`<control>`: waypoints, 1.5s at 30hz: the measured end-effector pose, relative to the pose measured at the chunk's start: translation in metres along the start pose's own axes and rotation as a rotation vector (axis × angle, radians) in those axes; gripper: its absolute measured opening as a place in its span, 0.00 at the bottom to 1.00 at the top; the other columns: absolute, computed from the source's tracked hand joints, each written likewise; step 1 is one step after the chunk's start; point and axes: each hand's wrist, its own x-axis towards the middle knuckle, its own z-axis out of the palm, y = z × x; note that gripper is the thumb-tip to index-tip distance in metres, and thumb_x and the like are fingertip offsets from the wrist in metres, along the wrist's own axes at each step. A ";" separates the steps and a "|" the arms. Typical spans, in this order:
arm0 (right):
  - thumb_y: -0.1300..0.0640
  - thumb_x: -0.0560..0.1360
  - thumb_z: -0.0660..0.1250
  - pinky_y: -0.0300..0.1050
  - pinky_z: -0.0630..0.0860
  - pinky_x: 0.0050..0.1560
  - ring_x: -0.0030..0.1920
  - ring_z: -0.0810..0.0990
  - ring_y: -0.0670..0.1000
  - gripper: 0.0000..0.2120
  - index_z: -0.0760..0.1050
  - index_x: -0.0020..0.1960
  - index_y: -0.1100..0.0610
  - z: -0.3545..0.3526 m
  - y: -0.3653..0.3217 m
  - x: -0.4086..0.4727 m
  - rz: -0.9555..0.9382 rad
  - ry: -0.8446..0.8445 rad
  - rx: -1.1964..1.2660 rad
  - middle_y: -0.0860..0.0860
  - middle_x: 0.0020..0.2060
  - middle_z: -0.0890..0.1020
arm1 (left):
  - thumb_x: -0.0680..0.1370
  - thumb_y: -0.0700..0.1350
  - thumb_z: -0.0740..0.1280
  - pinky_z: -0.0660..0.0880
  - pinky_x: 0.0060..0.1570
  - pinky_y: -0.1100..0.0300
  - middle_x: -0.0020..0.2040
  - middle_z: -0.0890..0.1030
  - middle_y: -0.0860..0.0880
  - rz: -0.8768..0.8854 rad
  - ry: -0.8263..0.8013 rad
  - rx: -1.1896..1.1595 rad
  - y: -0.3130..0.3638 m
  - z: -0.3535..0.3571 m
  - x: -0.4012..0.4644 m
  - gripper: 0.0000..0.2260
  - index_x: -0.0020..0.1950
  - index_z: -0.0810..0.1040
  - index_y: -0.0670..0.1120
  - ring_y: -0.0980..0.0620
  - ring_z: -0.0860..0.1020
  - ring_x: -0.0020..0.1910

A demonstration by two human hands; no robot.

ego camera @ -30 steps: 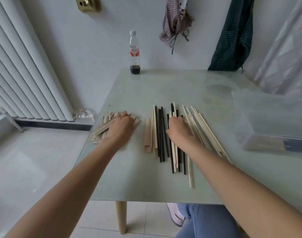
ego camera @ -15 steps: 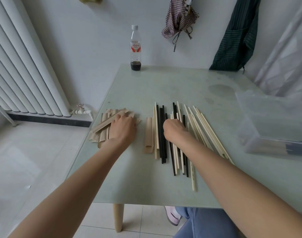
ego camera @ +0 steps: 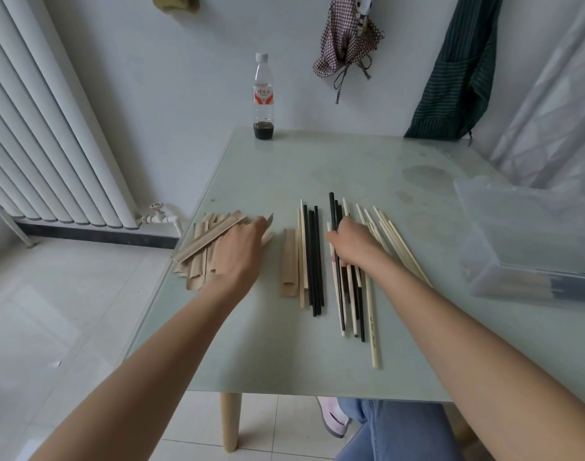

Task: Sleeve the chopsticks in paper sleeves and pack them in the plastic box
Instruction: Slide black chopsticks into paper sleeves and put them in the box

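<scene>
Left hand [ego camera: 238, 251] lies palm-down on paper sleeves [ego camera: 203, 249], fingers lightly bent; grip unclear. Right of the sleeves, right hand [ego camera: 352, 244] curls round black chopsticks [ego camera: 335, 216]. Plastic box [ego camera: 530, 247] farther right.

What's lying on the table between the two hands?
In the head view, a single paper sleeve and a few black and pale chopsticks lie between the left hand and right hand.
</scene>
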 end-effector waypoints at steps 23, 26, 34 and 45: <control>0.68 0.79 0.53 0.36 0.77 0.30 0.27 0.81 0.49 0.10 0.65 0.40 0.60 -0.047 0.026 -0.039 -0.051 0.113 1.393 0.61 0.35 0.79 | 0.82 0.56 0.52 0.74 0.45 0.52 0.38 0.76 0.50 -0.727 -0.342 -2.044 0.067 -0.011 0.002 0.14 0.48 0.71 0.48 0.54 0.74 0.34; 0.68 0.79 0.54 0.36 0.77 0.30 0.27 0.80 0.49 0.09 0.64 0.41 0.59 -0.048 0.030 -0.038 -0.067 0.182 1.415 0.61 0.36 0.79 | 0.82 0.54 0.54 0.75 0.36 0.59 0.30 0.73 0.50 -0.771 -0.244 -2.194 0.072 -0.011 0.004 0.13 0.46 0.71 0.46 0.57 0.71 0.27; 0.68 0.78 0.54 0.36 0.77 0.31 0.28 0.80 0.50 0.06 0.63 0.45 0.59 -0.051 0.035 -0.037 -0.092 0.232 1.444 0.61 0.36 0.78 | 0.79 0.62 0.51 0.57 0.19 0.67 0.25 0.67 0.53 -0.652 -0.302 -1.765 0.071 -0.012 0.001 0.22 0.43 0.72 0.46 0.58 0.60 0.19; 0.69 0.78 0.54 0.37 0.77 0.31 0.27 0.80 0.50 0.08 0.63 0.43 0.59 -0.053 0.032 -0.039 -0.097 0.292 1.476 0.61 0.35 0.78 | 0.83 0.42 0.56 0.76 0.49 0.50 0.43 0.78 0.45 -0.564 -0.234 -1.833 0.070 -0.018 0.000 0.09 0.60 0.65 0.40 0.52 0.79 0.38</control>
